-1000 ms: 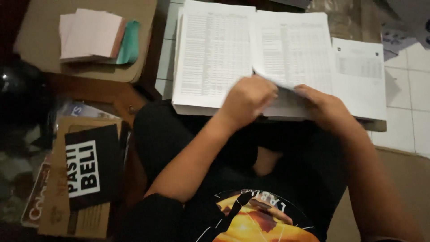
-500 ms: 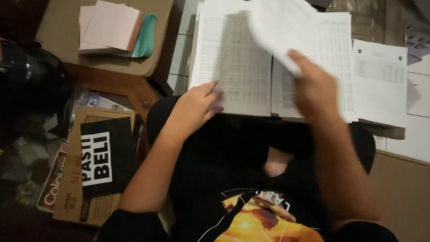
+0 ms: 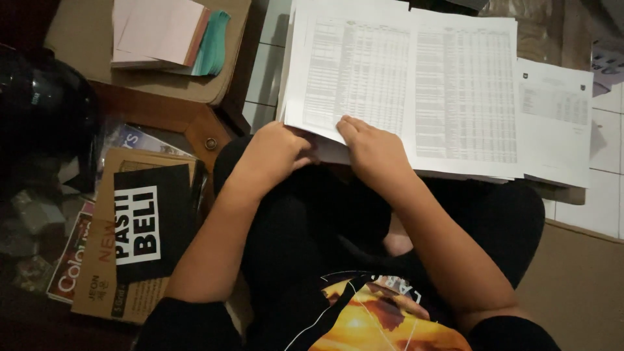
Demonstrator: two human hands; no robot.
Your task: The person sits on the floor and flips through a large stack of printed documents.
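- Sitting on a white tiled floor (image 3: 270,71), the person has dark-clothed legs folded, with a stack of printed table sheets (image 3: 403,84) lying across the floor ahead of the knees.
- Beside that stack's right edge lies a smaller single printed sheet (image 3: 556,123), partly overlapping it.
- At the far left, a brown cardboard piece (image 3: 71,39) carries a pad of pink paper (image 3: 159,32) with green sheets under its right edge.
- Near the left knee rests a flat cardboard pack with a black label (image 3: 146,227), lying on magazines.
- The right hand (image 3: 374,149) presses flat on the near edge of the stack, fingers laid over the top sheet.
- The left hand (image 3: 276,153) is curled narrow at the same edge, just beside the right; whether it pinches a sheet I cannot tell.
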